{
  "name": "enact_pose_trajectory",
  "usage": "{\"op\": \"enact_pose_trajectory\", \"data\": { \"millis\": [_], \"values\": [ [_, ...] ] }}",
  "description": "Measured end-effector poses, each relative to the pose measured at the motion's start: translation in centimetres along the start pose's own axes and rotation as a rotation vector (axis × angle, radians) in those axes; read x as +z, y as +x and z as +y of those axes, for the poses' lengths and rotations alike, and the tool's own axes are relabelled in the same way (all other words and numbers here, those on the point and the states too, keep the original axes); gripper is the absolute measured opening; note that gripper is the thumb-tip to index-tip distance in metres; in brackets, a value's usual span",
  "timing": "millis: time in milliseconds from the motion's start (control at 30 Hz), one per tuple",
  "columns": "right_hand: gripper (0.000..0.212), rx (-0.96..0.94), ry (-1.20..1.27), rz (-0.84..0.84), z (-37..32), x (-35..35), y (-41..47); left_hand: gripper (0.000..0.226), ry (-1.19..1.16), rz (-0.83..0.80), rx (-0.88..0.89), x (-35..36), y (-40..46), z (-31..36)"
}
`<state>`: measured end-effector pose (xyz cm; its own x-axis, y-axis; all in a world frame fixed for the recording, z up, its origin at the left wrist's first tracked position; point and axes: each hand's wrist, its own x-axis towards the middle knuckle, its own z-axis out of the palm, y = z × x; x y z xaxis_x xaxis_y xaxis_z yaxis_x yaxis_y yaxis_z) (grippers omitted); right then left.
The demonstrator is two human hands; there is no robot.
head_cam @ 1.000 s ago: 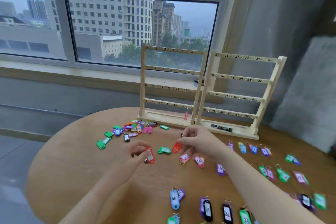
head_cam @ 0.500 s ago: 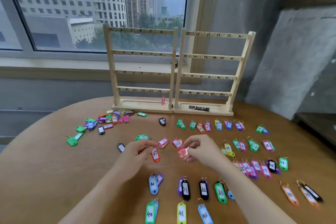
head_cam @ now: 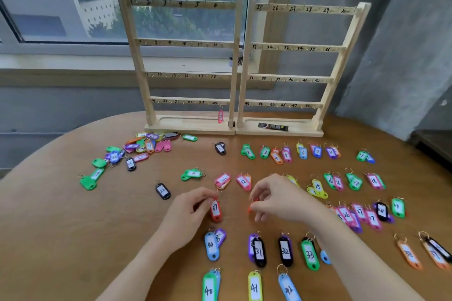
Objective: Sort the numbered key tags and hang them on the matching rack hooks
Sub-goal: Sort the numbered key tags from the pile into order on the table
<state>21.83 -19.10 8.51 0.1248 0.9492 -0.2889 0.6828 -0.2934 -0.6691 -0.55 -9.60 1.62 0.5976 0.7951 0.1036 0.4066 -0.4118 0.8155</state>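
Red tag "37" (head_cam: pixel 215 210) pinched upright btwn rows; numbered tags (head_cam: pixel 285 250) in rows on worktop (head_cam: pixel 61 239), unsorted pile (head_cam: pixel 144 146) far left. Two wooden racks (head_cam: pixel 188 56) behind, one pink tag (head_cam: pixel 220 116) on hook 24.

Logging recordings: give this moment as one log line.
left hand: pinches red plastic tag 37 | right hand: pinches small red tag | hung: no

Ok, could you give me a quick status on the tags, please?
Left hand pinches tag 37. Right hand pinches a red tag. Racks nearly bare.
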Motion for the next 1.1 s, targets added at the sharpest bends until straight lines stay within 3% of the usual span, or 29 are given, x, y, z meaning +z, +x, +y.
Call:
{"op": "enact_pose_trajectory", "data": {
  "millis": [100,233,467,733,967,1100],
  "values": [
    [0.017,-0.001,-0.035,-0.007,0.0,-0.2,0.4,0.022,-0.001,0.007,-0.002,-0.1,0.1,0.0],
    [0.012,-0.001,-0.063,0.077,0.3,0.0,0.5,0.022,0.008,0.018,-0.006,0.0,0.2,-0.1],
    [0.021,0.014,-0.169,0.34,2.1,-2.2,-2.2,0.016,-0.183,0.028,-0.015,0.2,0.4,1.3],
    [0.017,0.112,0.009,0.583,6.9,-5.7,-9.3,0.014,-0.198,-0.27,0.126,5.2,0.6,8.0],
    [0.004,0.247,0.156,0.617,10.8,-6.4,-14.6,0.006,-0.108,-0.419,0.206,11.3,2.6,13.0],
    [0.013,0.289,0.191,0.636,13.6,-6.6,-16.9,0.013,-0.081,-0.505,0.248,15.1,3.4,15.4]
  ]
}}
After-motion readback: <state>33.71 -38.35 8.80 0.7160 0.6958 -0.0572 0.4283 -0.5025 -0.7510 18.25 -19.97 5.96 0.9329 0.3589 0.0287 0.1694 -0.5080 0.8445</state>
